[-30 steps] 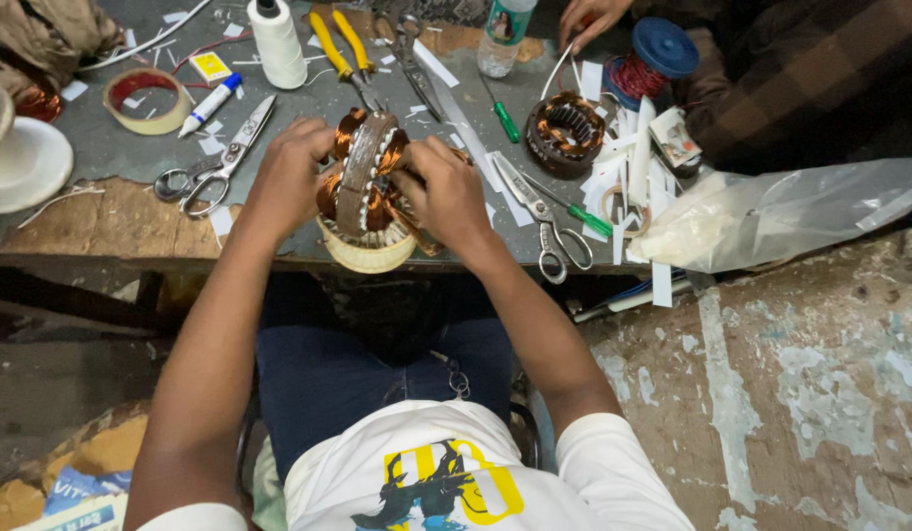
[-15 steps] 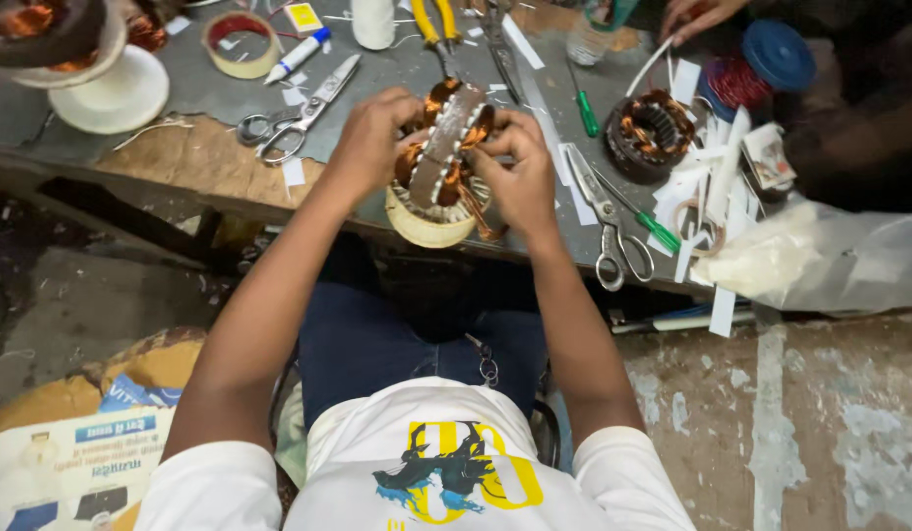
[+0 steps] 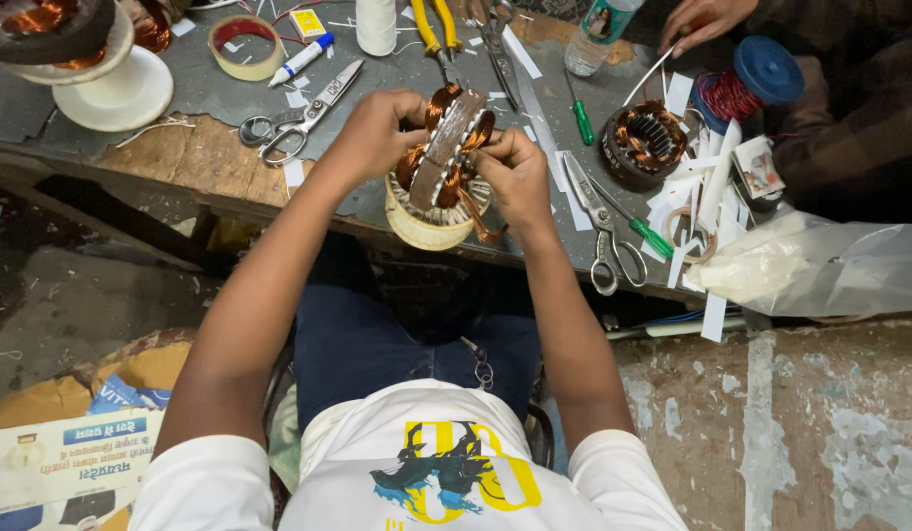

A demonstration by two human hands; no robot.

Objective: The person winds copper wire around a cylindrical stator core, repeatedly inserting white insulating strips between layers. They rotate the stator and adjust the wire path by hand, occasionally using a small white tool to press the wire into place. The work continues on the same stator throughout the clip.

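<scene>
- Grey, worn table [image 3: 210, 84]: littered with tools and paper strips.
- Round copper-wound motor stator [image 3: 446, 147]: tilted on edge above a cream ring, at the table's near edge.
- Left hand [image 3: 377, 133]: fingers closed on the stator's left side.
- Right hand [image 3: 515, 172]: clasping its right side.
- Steel scissors [image 3: 604, 231]: lying just right.

The co-worker's hand [image 3: 700, 20] and plastic bottle [image 3: 600, 29] are cut off at the top edge.

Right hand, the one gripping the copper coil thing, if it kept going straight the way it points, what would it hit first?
The right hand points left, so it would press into the copper-wound stator that it already touches, with the left hand just beyond.
</scene>
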